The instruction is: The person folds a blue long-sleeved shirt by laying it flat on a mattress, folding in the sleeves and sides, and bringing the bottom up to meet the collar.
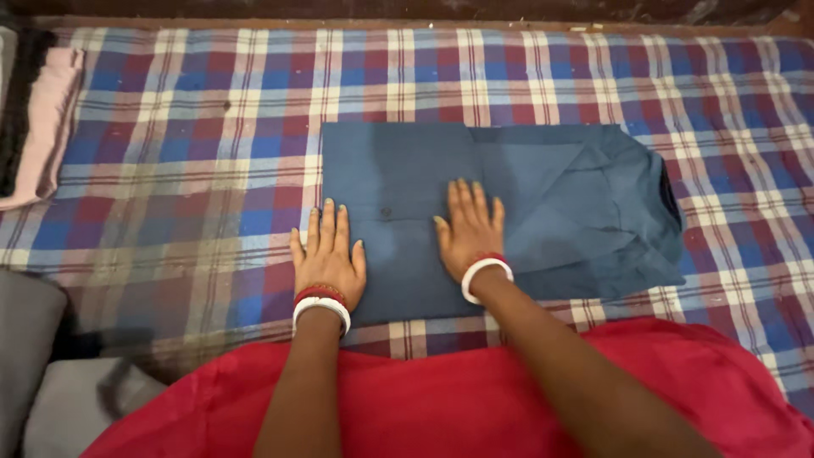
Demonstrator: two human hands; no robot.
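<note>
A dark blue garment [543, 203] lies folded into a rectangle on a plaid bedsheet [195, 144], collar end at the right. My left hand [326, 254] rests flat, fingers spread, on the garment's left edge, partly over the sheet. Pressed flat on the middle of the garment is my right hand [469, 229], fingers pointing away from me. Both wrists carry white and red bangles. Neither hand grips anything.
A pink folded cloth [44, 127] and a dark one beside it lie at the far left edge. Grey cushions [34, 339] sit at the lower left. Red fabric [458, 399] covers my lap at the near edge. A dark wooden edge runs along the far side.
</note>
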